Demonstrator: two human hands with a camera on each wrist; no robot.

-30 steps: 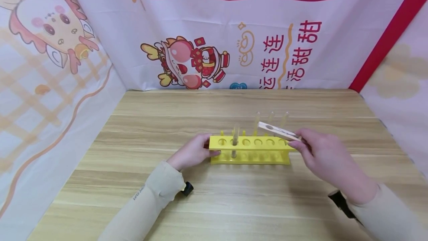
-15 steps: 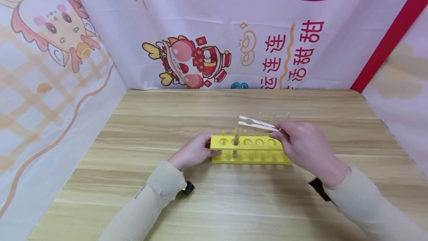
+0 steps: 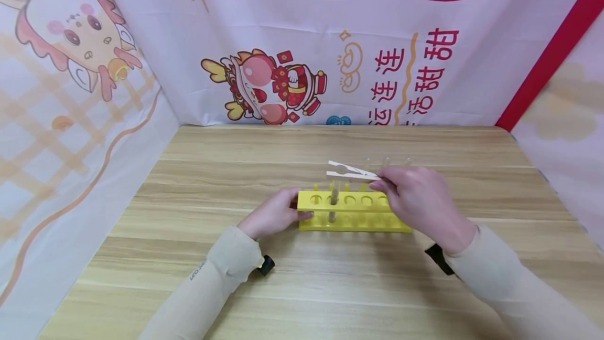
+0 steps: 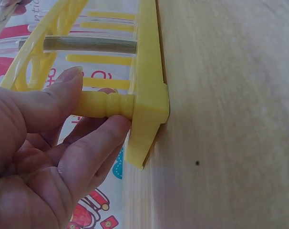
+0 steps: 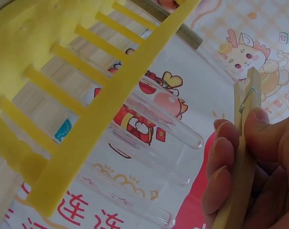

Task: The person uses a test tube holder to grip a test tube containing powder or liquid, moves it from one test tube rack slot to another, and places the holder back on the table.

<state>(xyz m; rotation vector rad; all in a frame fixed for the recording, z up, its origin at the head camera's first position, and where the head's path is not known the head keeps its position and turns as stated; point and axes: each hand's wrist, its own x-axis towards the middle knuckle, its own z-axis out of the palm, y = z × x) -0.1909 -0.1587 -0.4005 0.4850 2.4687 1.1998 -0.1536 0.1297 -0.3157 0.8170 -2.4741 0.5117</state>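
My left hand [image 3: 276,213] grips the left end of a yellow test tube rack [image 3: 354,227]; in the left wrist view its thumb and fingers pinch the end post [image 4: 104,104]. A glass test tube [image 3: 334,194] with dark grey-brown contents stands upright in the second hole from the left. My right hand [image 3: 420,193] holds a wooden test tube clamp [image 3: 354,175], whose jaws are spread just above that tube's mouth. In the right wrist view the clamp [image 5: 244,129] points at the tube's rim; whether they touch, I cannot tell.
Three clear, seemingly empty tubes [image 5: 168,114] stand upside down on the rack's rear pegs, towards the right. The rack is on a wood-grain table [image 3: 226,156]. Printed cloth [image 3: 283,20] hangs behind and at both sides.
My right hand has moved left with the clamp, from the rack's right end to above the filled tube, and the clamp's jaws have spread wider. The left hand keeps its grip.
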